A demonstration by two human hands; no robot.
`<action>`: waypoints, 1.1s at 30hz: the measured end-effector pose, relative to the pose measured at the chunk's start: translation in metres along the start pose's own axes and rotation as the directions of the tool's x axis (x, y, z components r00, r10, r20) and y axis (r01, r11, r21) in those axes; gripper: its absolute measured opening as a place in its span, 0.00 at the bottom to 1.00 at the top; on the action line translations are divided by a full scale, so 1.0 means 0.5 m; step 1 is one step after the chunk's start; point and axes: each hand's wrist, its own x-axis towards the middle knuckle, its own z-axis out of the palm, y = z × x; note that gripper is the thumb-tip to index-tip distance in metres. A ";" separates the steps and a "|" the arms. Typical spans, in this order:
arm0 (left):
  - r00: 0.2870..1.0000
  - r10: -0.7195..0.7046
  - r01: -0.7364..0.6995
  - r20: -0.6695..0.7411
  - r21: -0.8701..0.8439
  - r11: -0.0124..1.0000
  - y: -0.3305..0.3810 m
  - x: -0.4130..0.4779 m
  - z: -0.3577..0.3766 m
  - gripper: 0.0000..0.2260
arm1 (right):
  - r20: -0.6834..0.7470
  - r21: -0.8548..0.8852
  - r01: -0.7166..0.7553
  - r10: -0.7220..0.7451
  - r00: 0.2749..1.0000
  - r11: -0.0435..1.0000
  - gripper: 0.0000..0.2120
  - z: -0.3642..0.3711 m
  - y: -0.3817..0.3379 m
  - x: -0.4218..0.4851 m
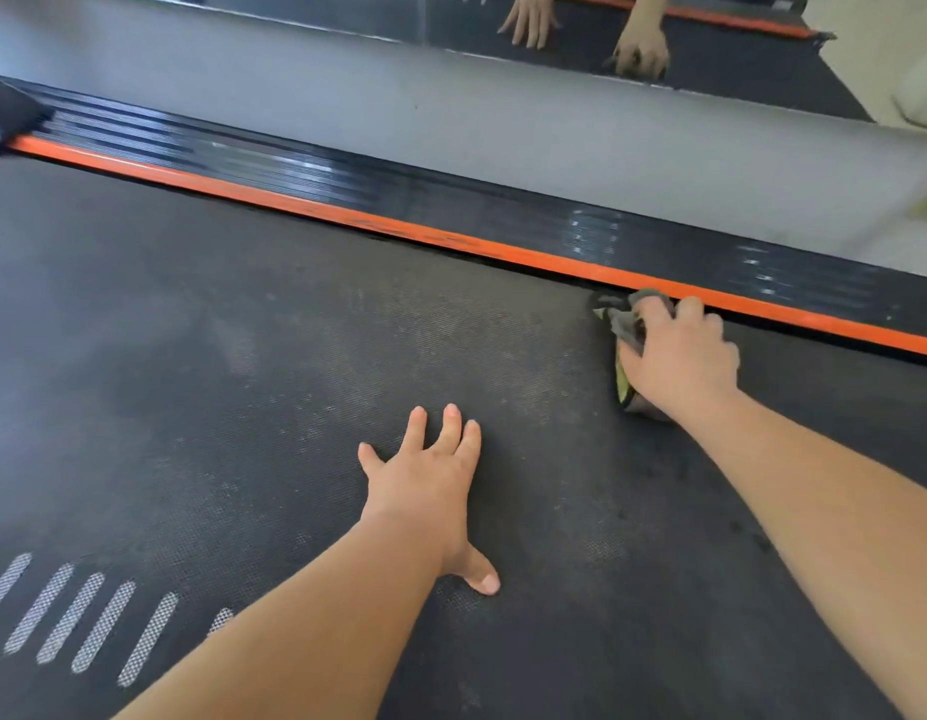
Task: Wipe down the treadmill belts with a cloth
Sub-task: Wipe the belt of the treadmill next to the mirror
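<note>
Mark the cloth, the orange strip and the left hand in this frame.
cloth [626, 327], head view, on its bunched grey end.
orange strip [451, 240], head view, about midway along its length.
left hand [425, 478], head view, on the back of the hand.

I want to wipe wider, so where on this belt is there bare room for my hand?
Bare belt lies left of the left hand, between the orange strip and the white stripes, and between the two hands. It is crowded at the far right, where the right hand grips the cloth by the strip.
</note>
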 end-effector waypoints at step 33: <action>0.999 -0.023 0.024 -0.027 0.020 1.000 -0.002 0.002 -0.001 0.70 | 0.023 -0.052 0.427 -0.427 0.904 0.903 0.22 -0.009 -0.027 -0.087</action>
